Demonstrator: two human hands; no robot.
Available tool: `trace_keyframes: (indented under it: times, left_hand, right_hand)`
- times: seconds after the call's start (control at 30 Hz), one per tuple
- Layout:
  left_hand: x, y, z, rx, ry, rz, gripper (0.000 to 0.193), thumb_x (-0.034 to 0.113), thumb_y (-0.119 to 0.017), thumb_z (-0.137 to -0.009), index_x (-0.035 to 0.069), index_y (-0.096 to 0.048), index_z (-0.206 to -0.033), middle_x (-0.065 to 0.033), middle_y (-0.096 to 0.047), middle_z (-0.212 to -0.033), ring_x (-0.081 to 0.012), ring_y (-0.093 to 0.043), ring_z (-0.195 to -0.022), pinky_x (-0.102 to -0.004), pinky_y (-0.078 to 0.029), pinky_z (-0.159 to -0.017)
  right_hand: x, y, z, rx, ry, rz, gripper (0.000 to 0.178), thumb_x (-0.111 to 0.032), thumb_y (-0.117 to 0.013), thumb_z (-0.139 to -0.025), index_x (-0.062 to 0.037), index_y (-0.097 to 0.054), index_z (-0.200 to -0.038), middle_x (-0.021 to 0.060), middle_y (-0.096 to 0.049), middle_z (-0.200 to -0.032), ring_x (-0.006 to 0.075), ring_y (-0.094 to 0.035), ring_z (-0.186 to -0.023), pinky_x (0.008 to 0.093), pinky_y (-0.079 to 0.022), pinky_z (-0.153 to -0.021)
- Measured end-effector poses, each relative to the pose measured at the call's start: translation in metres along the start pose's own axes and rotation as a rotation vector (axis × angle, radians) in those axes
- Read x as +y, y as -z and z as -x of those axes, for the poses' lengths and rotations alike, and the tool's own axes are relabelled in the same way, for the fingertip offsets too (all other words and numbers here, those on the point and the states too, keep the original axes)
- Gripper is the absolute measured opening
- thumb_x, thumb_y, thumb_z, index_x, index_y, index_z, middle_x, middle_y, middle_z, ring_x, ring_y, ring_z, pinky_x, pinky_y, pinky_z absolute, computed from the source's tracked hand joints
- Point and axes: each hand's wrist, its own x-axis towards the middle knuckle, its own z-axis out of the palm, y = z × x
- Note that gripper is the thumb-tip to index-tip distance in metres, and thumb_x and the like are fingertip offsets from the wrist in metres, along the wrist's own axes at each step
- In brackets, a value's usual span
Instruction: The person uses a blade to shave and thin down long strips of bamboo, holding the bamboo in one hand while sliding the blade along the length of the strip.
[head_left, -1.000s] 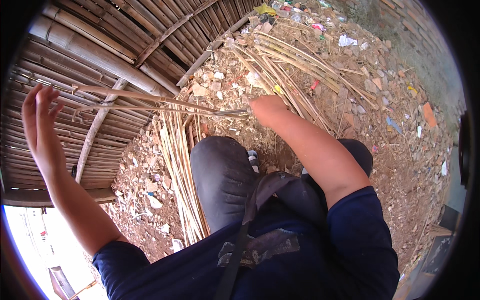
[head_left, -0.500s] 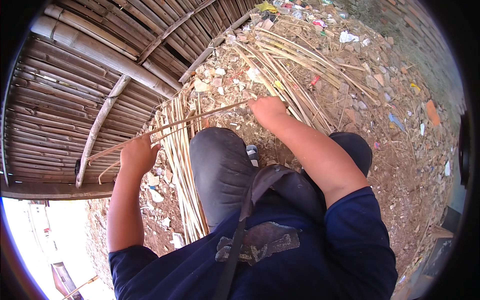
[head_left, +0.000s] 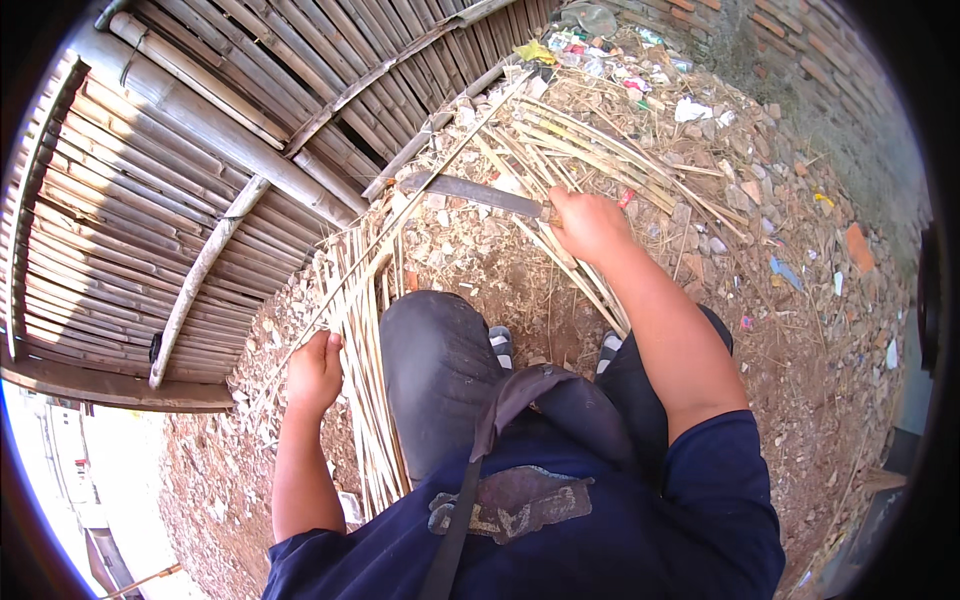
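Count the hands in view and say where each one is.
2. The left hand, left of center, holds a long thin strip; the right hand, higher and right of center, grips a knife. No other shows.

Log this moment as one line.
left hand: gripping strip; right hand: gripping knife; knife: crossing strip in view; stick bundle: beside left knee

Strip (head_left: 404,212) runs fwd from fingers of L hand (head_left: 316,372); bundle (head_left: 368,400) just R, bamboo panel (head_left: 115,270) further L. Knife (head_left: 480,193) L of R hand (head_left: 592,228) fingers; 2nd pile (head_left: 605,148) beyond.
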Motion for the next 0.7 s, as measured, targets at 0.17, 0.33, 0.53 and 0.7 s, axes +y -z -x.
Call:
trace_keyframes:
  times: [0.17, 0.33, 0.53, 0.7]
  left_hand:
    - [0.001, -0.009, 0.046, 0.011, 0.051, 0.100, 0.031, 0.025, -0.053, -0.105, 0.000, -0.062, -0.088, -0.0245, -0.063, -0.071, -0.0440, -0.063, -0.066, -0.0481, -0.048, -0.061]
    - [-0.001, -0.012, 0.075, -0.027, 0.060, 0.083, 0.030, 0.023, -0.052, -0.105, -0.001, -0.062, -0.089, -0.0233, -0.063, -0.070, -0.0419, -0.063, -0.064, -0.0455, -0.048, -0.059]
    - [0.002, -0.030, 0.093, 0.038, 0.062, 0.192, 0.032, 0.023, -0.050, -0.106, -0.001, -0.058, -0.086, -0.0233, -0.059, -0.068, -0.0423, -0.058, -0.062, -0.0460, -0.046, -0.060]
    - [-0.002, -0.024, 0.095, -0.089, 0.104, 0.157, 0.024, 0.021, -0.053, -0.104, -0.002, -0.059, -0.106, -0.0281, -0.065, -0.093, -0.0438, -0.065, -0.087, -0.0494, -0.050, -0.076]
  right_hand:
    - [0.016, -0.012, -0.003, 0.200, -0.065, 0.046, 0.020, -0.008, -0.060, -0.084, -0.0078, -0.062, -0.104, 0.0161, -0.072, -0.083, 0.0356, -0.072, -0.081, 0.0489, -0.057, -0.072]
    - [0.012, -0.005, 0.002, 0.063, -0.101, 0.098, 0.019, -0.008, -0.059, -0.085, -0.0087, -0.063, -0.103, 0.0161, -0.072, -0.085, 0.0351, -0.073, -0.083, 0.0489, -0.056, -0.073]
    - [-0.009, 0.000, 0.007, 0.237, -0.044, -0.031, 0.023, -0.010, -0.068, -0.077, -0.0084, -0.059, -0.098, 0.0168, -0.069, -0.080, 0.0387, -0.070, -0.075, 0.0499, -0.055, -0.068]
    - [0.022, 0.004, 0.009, 0.395, 0.060, 0.129, 0.010, -0.009, -0.062, -0.081, -0.0110, -0.064, -0.090, 0.0122, -0.070, -0.076, 0.0330, -0.071, -0.072, 0.0462, -0.054, -0.064]
